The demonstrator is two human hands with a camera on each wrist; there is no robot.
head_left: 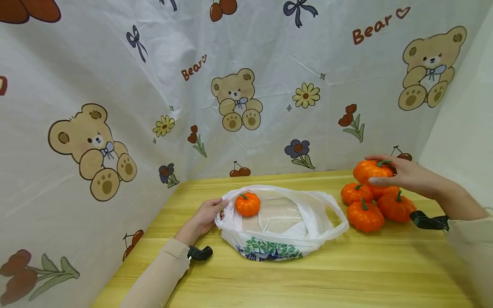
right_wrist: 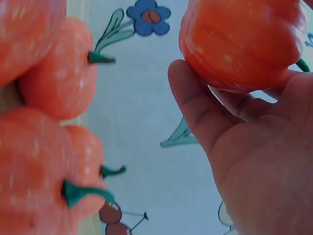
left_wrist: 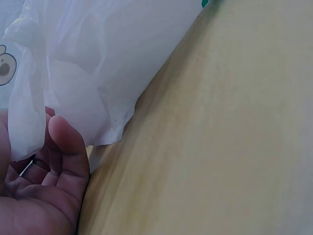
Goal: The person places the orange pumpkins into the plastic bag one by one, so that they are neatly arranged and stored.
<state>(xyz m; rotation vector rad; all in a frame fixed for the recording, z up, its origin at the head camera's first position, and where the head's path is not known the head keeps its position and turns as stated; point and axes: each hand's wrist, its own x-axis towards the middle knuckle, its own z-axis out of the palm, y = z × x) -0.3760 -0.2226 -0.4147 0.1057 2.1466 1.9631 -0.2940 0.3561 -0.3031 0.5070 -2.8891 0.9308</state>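
Note:
A white plastic bag (head_left: 269, 239) with a green tree print lies open on the table, one small orange pumpkin (head_left: 247, 204) inside at its left. My left hand (head_left: 208, 216) holds the bag's left handle; in the left wrist view the fingers curl around the thin plastic (left_wrist: 29, 107). Over at the right, my right hand (head_left: 408, 173) grips another orange pumpkin (head_left: 371, 172) between thumb and fingers, above a group of several pumpkins (head_left: 365, 216). The right wrist view shows this held pumpkin (right_wrist: 239, 44) raised apart from the others, its green stem toward the palm.
The bag's right handle (head_left: 343, 222) loops out toward the pumpkin group. A yellow wood-grain table (head_left: 269, 282) lies beneath everything. Behind and to the left hangs a white cloth (head_left: 269, 149) printed with bears and flowers; a plain white wall (head_left: 462, 141) stands at the right.

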